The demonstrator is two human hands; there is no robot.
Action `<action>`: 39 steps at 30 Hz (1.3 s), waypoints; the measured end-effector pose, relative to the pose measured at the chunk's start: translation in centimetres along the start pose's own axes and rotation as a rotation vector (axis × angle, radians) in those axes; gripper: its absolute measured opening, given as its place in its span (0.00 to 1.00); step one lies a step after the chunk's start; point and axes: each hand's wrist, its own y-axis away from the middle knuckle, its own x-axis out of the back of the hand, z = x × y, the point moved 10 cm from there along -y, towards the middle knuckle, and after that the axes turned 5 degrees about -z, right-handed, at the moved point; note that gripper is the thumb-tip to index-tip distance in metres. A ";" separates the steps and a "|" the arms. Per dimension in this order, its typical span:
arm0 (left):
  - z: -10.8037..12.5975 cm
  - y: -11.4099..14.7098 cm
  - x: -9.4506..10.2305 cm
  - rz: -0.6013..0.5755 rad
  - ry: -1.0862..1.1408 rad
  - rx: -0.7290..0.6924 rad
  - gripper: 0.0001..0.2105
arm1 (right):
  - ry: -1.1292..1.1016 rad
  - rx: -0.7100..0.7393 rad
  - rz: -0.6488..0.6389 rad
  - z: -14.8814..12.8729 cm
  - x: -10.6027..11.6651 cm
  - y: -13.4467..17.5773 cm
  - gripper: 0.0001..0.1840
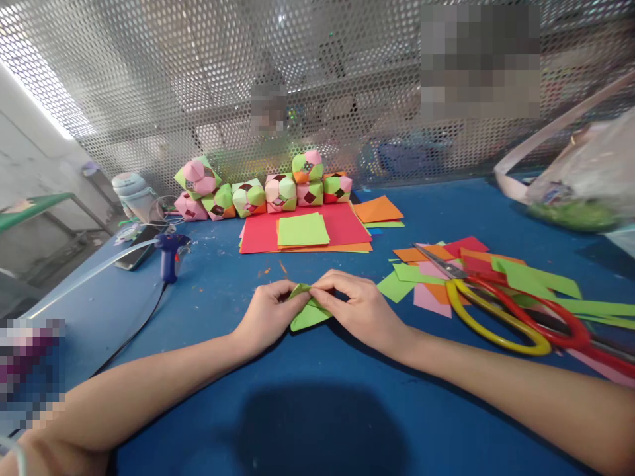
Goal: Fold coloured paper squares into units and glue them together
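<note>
A piece of green paper point(311, 318), partly folded, is held between both hands just above the blue table point(208, 403). My left hand point(270, 311) pinches its left side between thumb and fingers. From the other side my right hand point(354, 304) grips the top edge, its fingertips close to the left thumb. Part of the paper is covered by the fingers. Beyond the hands, a small stack of green square sheets point(303, 229) lies on larger red sheets point(347, 225).
Folded paper balls point(249, 197) line the back beside a perforated metal screen point(223, 79). Scissors with red and yellow handles point(501, 317) lie on paper scraps point(431, 297) at right. A blue glue gun point(170, 256), a phone point(139, 248) and a cup point(135, 197) are at left.
</note>
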 end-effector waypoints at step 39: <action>3.0 0.9 1.1 0.115 -0.218 -0.283 0.06 | 0.032 0.037 -0.003 -0.5 0.1 0.1 0.07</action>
